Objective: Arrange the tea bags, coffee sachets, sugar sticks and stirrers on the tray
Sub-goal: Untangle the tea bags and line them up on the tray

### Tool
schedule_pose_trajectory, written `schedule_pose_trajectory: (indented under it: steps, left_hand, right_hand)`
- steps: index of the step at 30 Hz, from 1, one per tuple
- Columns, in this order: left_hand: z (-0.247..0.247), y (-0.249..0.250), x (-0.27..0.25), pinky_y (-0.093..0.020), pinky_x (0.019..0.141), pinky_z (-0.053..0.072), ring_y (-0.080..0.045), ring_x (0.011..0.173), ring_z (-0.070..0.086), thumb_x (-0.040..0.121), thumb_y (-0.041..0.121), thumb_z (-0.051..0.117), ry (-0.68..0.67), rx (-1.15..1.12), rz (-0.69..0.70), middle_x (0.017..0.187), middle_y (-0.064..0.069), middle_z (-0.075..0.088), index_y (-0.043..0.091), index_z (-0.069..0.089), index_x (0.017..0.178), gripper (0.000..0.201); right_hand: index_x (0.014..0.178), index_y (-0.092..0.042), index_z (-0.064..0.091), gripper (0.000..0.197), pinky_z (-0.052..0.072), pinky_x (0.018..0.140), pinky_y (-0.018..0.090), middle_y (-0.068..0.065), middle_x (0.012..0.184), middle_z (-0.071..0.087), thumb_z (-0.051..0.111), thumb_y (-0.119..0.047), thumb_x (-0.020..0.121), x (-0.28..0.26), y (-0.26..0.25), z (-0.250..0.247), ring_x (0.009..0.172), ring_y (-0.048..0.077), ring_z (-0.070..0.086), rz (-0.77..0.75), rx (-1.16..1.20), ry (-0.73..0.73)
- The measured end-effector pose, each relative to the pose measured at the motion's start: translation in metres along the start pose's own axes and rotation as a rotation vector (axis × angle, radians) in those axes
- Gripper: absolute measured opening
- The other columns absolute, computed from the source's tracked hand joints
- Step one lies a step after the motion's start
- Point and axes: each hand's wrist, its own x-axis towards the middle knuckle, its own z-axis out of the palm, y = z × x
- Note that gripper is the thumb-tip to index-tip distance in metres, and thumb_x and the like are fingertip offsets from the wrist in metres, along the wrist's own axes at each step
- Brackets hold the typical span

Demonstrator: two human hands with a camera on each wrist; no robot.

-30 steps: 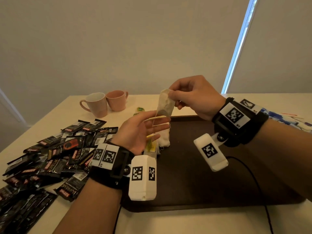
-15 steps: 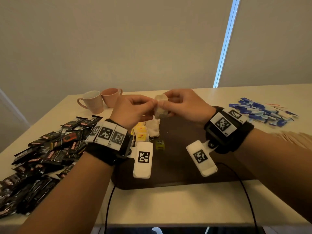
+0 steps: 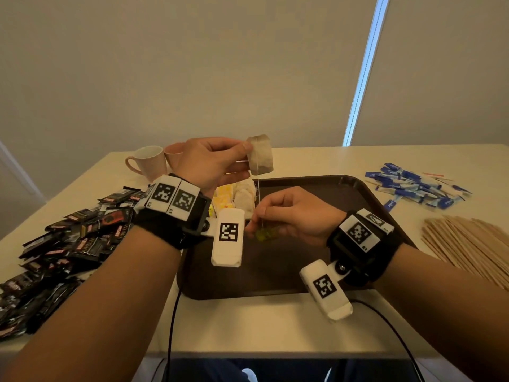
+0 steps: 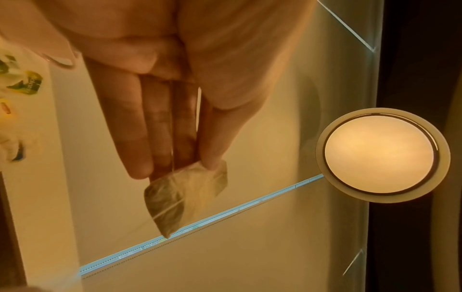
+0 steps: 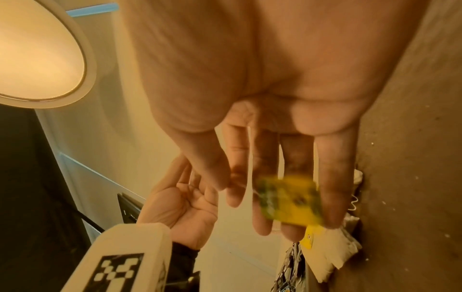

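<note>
Tea bag drawn out between two hands above the tray.

The left hand [image 3: 212, 164] now pinches the tea bag [image 3: 260, 154] aloft; the right hand [image 3: 296, 213], lowered since half a second ago, has its grip closed on the string and yellow tag [image 3: 265, 233] over the tray [image 3: 358, 194], near the bags stacked at its far-left corner. Untangling appears done; placement remains.

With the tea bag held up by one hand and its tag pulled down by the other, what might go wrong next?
1. The left hand pinches the tea bag by one edge while the right hand pulls the string taut by the yellow tag; the string might tear off.
2. Lowered carelessly, the string may snag the tea bags already piled on the tray.
</note>
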Motion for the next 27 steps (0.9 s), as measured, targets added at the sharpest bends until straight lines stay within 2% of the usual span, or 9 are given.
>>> schedule_pose_trajectory:
  steps: [4,11,15,17,19,20,22,24,27]
  left_hand:
    - [-0.005,0.004,0.0,-0.031,0.068,0.062,-0.021,0.074,0.074,0.09,0.009,0.067,0.012,-0.008,-0.009,0.078,-0.007,0.076,0.005,0.07,0.09,0.005]
    - [-0.009,0.009,-0.001,-0.032,0.067,0.062,-0.023,0.076,0.074,0.089,0.011,0.069,0.005,-0.027,0.007,0.084,-0.012,0.076,0.005,0.072,0.092,0.007]
    - [-0.011,0.014,-0.004,-0.032,0.065,0.062,-0.024,0.08,0.074,0.089,0.013,0.068,-0.046,-0.06,0.007,0.086,-0.011,0.076,0.007,0.071,0.093,0.008]
    - [-0.014,0.016,-0.006,-0.031,0.064,0.062,-0.024,0.082,0.074,0.088,0.016,0.068,-0.086,-0.062,-0.011,0.088,-0.011,0.076,0.009,0.072,0.092,0.009]
    - [-0.018,0.016,-0.008,-0.031,0.063,0.062,-0.023,0.081,0.074,0.086,0.018,0.068,-0.125,-0.05,-0.035,0.087,-0.01,0.076,0.009,0.072,0.092,0.011]
    - [-0.02,0.014,-0.01,-0.031,0.063,0.062,-0.023,0.08,0.074,0.085,0.018,0.068,-0.143,-0.038,-0.05,0.087,-0.009,0.075,0.009,0.071,0.092,0.012]
    - [-0.023,0.007,-0.014,-0.032,0.064,0.062,-0.023,0.079,0.074,0.08,0.02,0.069,-0.176,-0.007,-0.091,0.088,-0.01,0.076,0.009,0.072,0.091,0.016]
    - [-0.026,-0.005,-0.018,-0.031,0.063,0.062,-0.022,0.079,0.074,0.074,0.022,0.071,-0.189,0.024,-0.147,0.09,-0.012,0.076,0.009,0.073,0.091,0.021]
    - [-0.029,-0.025,-0.025,-0.03,0.061,0.061,-0.022,0.075,0.073,0.073,0.02,0.074,-0.159,0.055,-0.222,0.09,-0.014,0.075,0.009,0.074,0.09,0.021]
  right_hand:
    - [0.103,0.004,0.063,0.015,0.059,0.084,0.046,0.028,0.107,0.069,0.055,-0.007,0.097,-0.004,0.005,-0.002,0.098,0.037,0.069,0.041,0.028,-0.02]
    - [0.119,0.005,0.061,0.025,0.061,0.075,0.03,0.028,0.107,0.07,0.046,0.006,0.099,0.002,0.007,-0.006,0.089,0.028,0.072,0.041,-0.087,-0.027]
    - [0.106,0.004,0.062,0.012,0.061,0.069,0.03,0.023,0.096,0.074,0.061,-0.001,0.094,0.012,0.004,-0.008,0.083,0.027,0.074,0.03,-0.165,0.105]
    - [0.096,-0.001,0.072,0.01,0.059,0.067,0.025,0.014,0.087,0.076,0.072,-0.007,0.087,0.02,0.002,-0.012,0.075,0.016,0.071,-0.033,-0.377,0.212]
    - [0.095,-0.009,0.079,0.013,0.049,0.06,0.014,0.004,0.082,0.075,0.078,-0.012,0.083,0.026,-0.003,-0.015,0.063,0.001,0.061,-0.095,-0.561,0.287]
    - [0.097,-0.01,0.079,0.014,0.044,0.056,0.012,0.003,0.079,0.073,0.078,-0.013,0.083,0.029,-0.006,-0.016,0.057,0.001,0.055,-0.107,-0.591,0.31]
    - [0.1,-0.008,0.078,0.014,0.039,0.048,0.015,0.005,0.067,0.068,0.075,-0.011,0.086,0.032,-0.013,-0.018,0.049,0.004,0.048,-0.097,-0.561,0.332]
    - [0.105,-0.003,0.075,0.016,0.045,0.046,0.017,0.012,0.071,0.069,0.068,-0.005,0.091,0.034,-0.021,-0.018,0.047,0.007,0.057,-0.085,-0.469,0.341]
    - [0.107,0.007,0.07,0.018,0.061,0.062,0.025,0.023,0.092,0.073,0.061,0.0,0.094,0.035,-0.028,-0.016,0.066,0.015,0.073,-0.109,-0.211,0.335]
